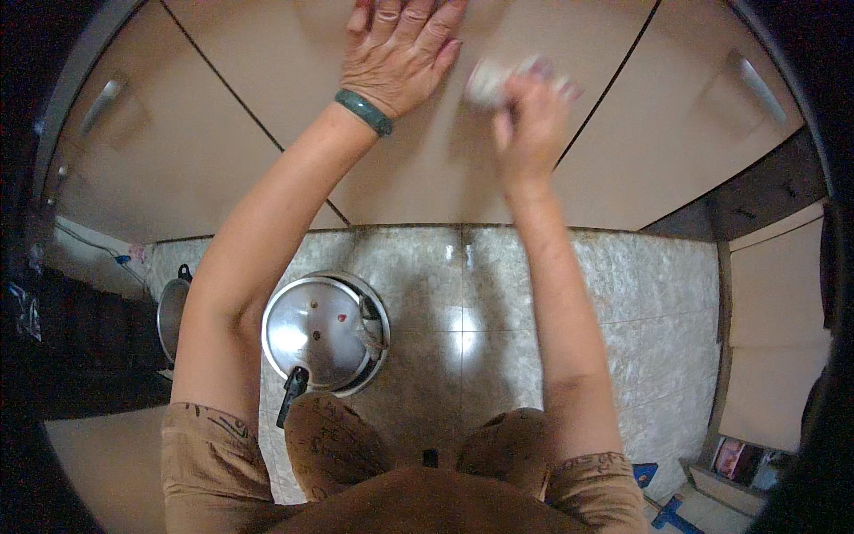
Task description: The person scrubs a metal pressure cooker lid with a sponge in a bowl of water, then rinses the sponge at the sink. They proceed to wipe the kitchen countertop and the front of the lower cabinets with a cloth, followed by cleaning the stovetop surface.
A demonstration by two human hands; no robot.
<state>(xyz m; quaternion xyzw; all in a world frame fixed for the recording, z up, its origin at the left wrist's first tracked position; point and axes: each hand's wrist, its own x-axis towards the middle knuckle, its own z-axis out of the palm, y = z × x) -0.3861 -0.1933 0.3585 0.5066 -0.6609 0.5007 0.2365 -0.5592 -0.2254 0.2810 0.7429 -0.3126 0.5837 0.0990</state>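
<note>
My left hand (pixel 399 57), a green bangle (pixel 363 112) at its wrist, lies with spread fingers against a beige cabinet door (pixel 427 167) at the top of the view. It grips nothing. To its right, my right hand (pixel 534 110) is closed on a crumpled whitish and reddish cloth (pixel 490 83) at the same door; hand and cloth are blurred. Between my left arm and my knees, a steel pressure cooker lid (pixel 327 360) with a black handle (pixel 292 394) rests over a round metal vessel (pixel 385 320) on the tiled floor.
Doors with metal handles (pixel 101 100) (pixel 760 87) flank the middle one. Part of another metal pot (pixel 172 314) shows beyond my left arm. Grey tiles (pixel 494 300) cover the floor. An open drawer or box (pixel 727 484) and a blue object (pixel 677 514) are at lower right.
</note>
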